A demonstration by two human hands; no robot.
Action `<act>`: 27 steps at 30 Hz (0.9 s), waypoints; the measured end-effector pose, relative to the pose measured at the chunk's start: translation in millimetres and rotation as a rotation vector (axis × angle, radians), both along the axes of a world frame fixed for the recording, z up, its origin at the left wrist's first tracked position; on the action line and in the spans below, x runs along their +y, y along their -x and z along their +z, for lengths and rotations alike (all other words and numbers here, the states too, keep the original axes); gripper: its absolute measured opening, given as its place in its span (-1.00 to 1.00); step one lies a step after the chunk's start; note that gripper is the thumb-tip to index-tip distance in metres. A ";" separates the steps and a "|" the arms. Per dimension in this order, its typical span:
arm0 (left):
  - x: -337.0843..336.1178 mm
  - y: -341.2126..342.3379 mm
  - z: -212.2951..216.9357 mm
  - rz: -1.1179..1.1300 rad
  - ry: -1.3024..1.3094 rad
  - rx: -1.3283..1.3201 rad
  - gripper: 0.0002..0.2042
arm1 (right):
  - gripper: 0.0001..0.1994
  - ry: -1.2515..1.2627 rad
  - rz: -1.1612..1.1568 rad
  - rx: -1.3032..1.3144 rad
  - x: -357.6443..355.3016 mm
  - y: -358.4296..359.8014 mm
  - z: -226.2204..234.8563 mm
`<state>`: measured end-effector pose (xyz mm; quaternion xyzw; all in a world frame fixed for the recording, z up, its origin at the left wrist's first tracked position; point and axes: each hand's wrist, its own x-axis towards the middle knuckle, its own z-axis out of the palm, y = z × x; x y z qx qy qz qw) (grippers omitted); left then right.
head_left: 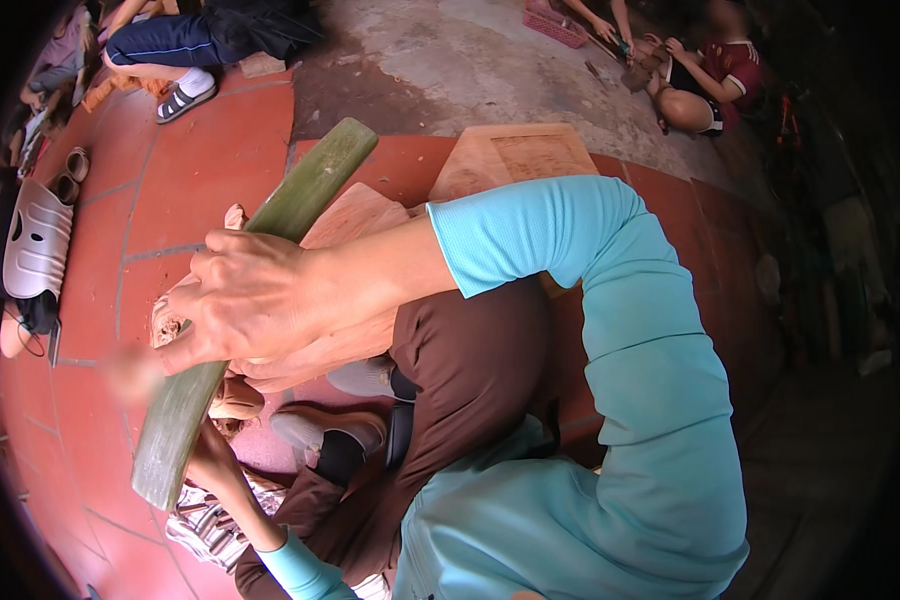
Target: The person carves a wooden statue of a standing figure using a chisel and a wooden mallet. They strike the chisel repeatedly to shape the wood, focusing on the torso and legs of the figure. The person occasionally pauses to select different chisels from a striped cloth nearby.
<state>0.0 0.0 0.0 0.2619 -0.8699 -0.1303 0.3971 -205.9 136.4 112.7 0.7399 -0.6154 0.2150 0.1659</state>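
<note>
My right hand (255, 295) is wrapped around the middle of a long, flat green bar (315, 175), perhaps a bamboo or wooden bat. The bar slants from the upper right to the lower left. Below it, my left hand (210, 460) reaches up from the lower edge, its fingers hidden behind the bar. Under my right hand lies a pale reddish carved wood piece (355, 340), mostly covered by my hand and forearm. Knobby carved wood (235, 398) also shows beside the bar, just above my left hand. A patch near my right fingertips is blurred.
My bent leg (470, 370) and grey shoes (325, 425) are close by. Several slim tools on a striped cloth (215, 525) lie at lower left. A wooden panel (515, 155) stands ahead. White clogs (38, 240) are left; people sit at the far left and far right.
</note>
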 end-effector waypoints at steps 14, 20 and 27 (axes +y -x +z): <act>2.3 -6.4 -4.2 -0.011 -0.046 0.010 -0.76 | -0.54 -0.123 0.005 -0.009 4.6 -3.4 3.3; 2.4 -0.7 -3.2 0.009 -0.022 0.056 -0.75 | -0.53 0.000 0.043 -0.084 0.4 -0.6 -8.8; 2.6 -2.4 -3.4 -0.032 -0.045 0.055 -0.75 | -0.53 0.018 0.043 -0.101 1.3 -0.8 -5.8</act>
